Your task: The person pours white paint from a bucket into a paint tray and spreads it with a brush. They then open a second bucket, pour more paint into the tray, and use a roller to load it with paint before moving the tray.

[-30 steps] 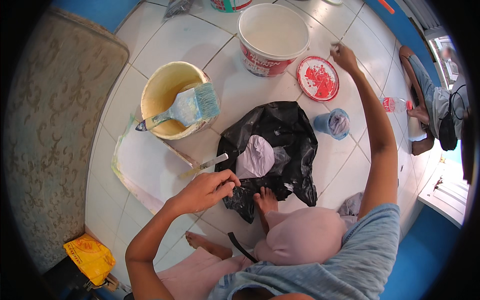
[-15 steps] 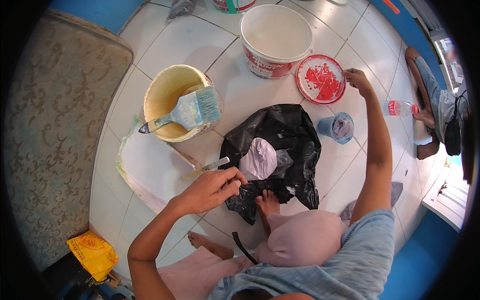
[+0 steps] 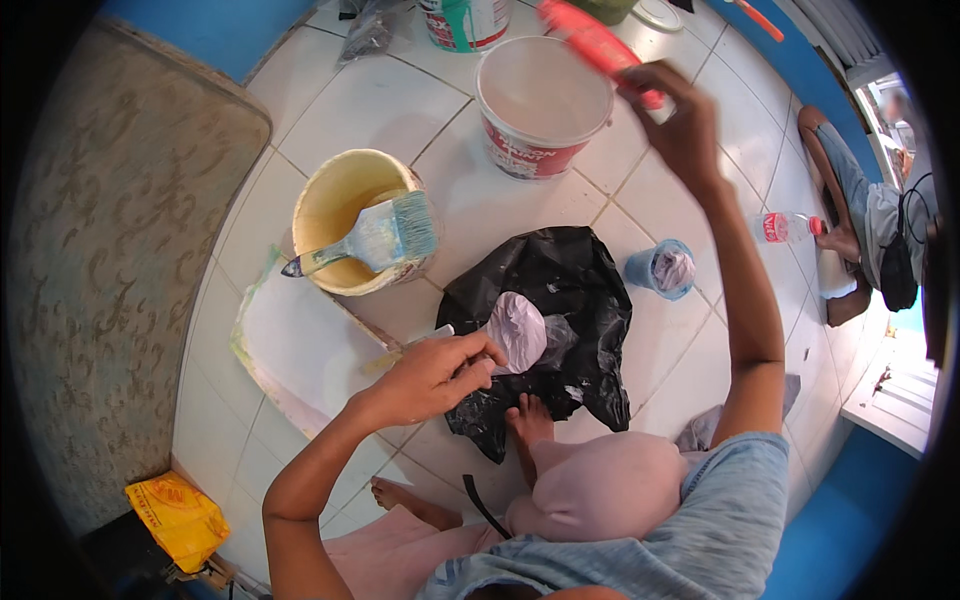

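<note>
White tiled floor (image 3: 650, 330) spreads beneath both hands, its dark joints bending toward the rim, with a blue wall (image 3: 215, 35) far beyond the left fingers and a patterned mattress (image 3: 125, 260) well out to their left. A yellow bag (image 3: 180, 518) lies behind that mattress side, lower left of the fingers. To the right of the right fingers and nearer the body, a seated person (image 3: 880, 220) has bent legs beside a clear bottle (image 3: 782, 228). Just beyond the left fingers and to their left stands a cream bucket (image 3: 345, 280) with a wide brush (image 3: 385, 235) across its mouth; a pale board (image 3: 300, 350) lies left of them. The right arm stretches far forward, elbow slightly bent, and the right hand (image 3: 688, 125) grips a red lid (image 3: 595, 45) by its near edge, fingers closed on it, the lid tilted nearly edge-on above the far right of a white-and-red bucket (image 3: 530, 155). The left hand (image 3: 430, 375) reaches in with bent elbow, palm down, thumb and forefinger close together over a black plastic sheet (image 3: 590, 290), overlapping a lilac lump (image 3: 520, 335); whether they pinch anything I cannot tell.
</note>
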A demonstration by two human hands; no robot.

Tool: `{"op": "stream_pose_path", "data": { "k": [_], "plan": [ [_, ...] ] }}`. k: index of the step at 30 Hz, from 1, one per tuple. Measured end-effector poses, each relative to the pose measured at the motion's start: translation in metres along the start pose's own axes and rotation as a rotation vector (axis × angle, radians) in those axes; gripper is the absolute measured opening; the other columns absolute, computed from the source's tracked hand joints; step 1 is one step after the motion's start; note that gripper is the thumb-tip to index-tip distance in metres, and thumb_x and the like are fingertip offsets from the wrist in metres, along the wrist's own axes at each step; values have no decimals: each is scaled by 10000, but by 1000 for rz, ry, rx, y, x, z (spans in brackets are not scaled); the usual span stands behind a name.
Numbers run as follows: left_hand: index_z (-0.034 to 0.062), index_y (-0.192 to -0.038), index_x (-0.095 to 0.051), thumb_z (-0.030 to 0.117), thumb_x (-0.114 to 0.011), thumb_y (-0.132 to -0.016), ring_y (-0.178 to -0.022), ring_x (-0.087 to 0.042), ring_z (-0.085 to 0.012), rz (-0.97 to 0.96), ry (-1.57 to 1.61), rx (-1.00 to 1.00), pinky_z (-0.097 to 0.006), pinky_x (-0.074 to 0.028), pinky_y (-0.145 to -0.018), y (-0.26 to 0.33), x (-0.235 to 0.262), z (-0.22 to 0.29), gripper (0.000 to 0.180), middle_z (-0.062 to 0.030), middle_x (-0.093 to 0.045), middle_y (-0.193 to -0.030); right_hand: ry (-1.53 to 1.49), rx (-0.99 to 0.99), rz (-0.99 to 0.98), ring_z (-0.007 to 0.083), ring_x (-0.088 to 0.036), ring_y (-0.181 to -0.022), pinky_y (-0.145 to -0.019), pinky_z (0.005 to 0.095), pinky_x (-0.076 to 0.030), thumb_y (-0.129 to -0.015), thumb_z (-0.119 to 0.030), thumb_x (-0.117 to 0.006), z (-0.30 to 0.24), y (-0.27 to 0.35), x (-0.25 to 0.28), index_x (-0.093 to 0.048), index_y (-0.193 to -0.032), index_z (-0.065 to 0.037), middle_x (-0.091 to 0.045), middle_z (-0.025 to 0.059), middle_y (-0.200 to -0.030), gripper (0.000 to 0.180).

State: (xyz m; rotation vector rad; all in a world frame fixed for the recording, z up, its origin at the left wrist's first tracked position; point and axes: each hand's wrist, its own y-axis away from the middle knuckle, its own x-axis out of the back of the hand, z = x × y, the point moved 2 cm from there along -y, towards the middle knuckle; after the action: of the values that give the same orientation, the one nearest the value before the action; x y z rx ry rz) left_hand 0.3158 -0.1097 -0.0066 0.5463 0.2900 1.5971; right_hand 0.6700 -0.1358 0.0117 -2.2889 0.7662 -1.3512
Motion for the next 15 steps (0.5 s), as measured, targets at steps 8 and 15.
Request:
{"op": "stream_pose_path", "data": {
  "k": [8, 15],
  "plan": [
    [34, -1098, -577, 196, -471, -967, -783, -616, -149, 14, -55, 45, -295, -468, -734, 15, -6, -7, 234, -56, -654, -838, 69, 294, -157, 285, -602, -852, -757, 390, -510, -757, -32, -673, -10, 17, -67, -653, -918, -28, -622, 100, -899, 163],
    [28, -1096, -575, 190, -475, -963, -786, -630, -159, 36, -85, 3, -315, -484, -742, 18, -17, -17, 232, -62, -653, -840, 121, 296, -284, 284, -606, -849, -768, 376, -500, -780, -58, -657, -6, 22, -80, -675, -947, -59, -631, 82, -909, 168]
  ]
}}
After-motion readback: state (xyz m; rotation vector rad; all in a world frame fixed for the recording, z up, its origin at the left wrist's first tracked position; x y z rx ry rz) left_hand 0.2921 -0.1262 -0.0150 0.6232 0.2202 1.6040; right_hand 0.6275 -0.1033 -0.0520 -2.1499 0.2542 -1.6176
